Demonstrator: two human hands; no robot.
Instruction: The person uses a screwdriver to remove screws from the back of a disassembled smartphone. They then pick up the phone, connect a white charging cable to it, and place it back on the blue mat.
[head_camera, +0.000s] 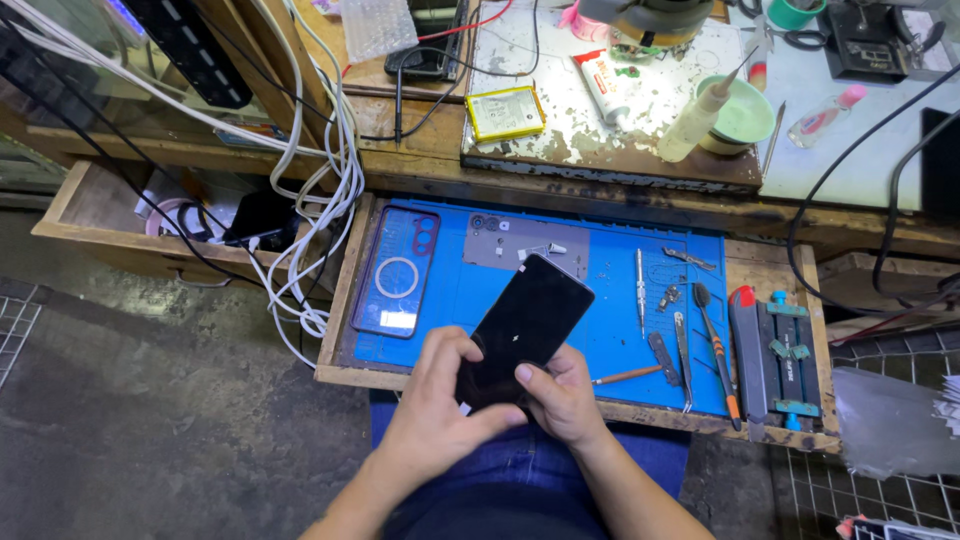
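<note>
I see both hands low in the centre of the frame, closed together around the near end of a black smartphone (525, 325). My left hand (440, 405) wraps the phone's lower left edge, thumb laid across the dark glass; my right hand (562, 395) grips the lower right corner, thumb pressing on the screen face. The phone tilts up and to the right, its far end hanging over the blue work mat (610, 330) that fills the pulled-out wooden tray (770, 415).

On the mat, left of the phone, lies a clear phone case (395, 285) with a ring on its back. Above the phone, toward the mat's top edge, sits a grey plate (500, 240) carrying small parts. To the right of the phone a slim silver screwdriver (640, 290) lies upright in the frame, then tweezers (684, 360), and a black-tipped tool with an orange handle (718, 355). At the tray's right end rests a dark clamp fixture (780, 355) with teal knobs.

In the upper centre, on the worn bench, a yellow-edged battery (505, 112) lies flat, well apart from the phone. A bundle of white cables (320, 190) hangs down at the left, beside the tray.
</note>
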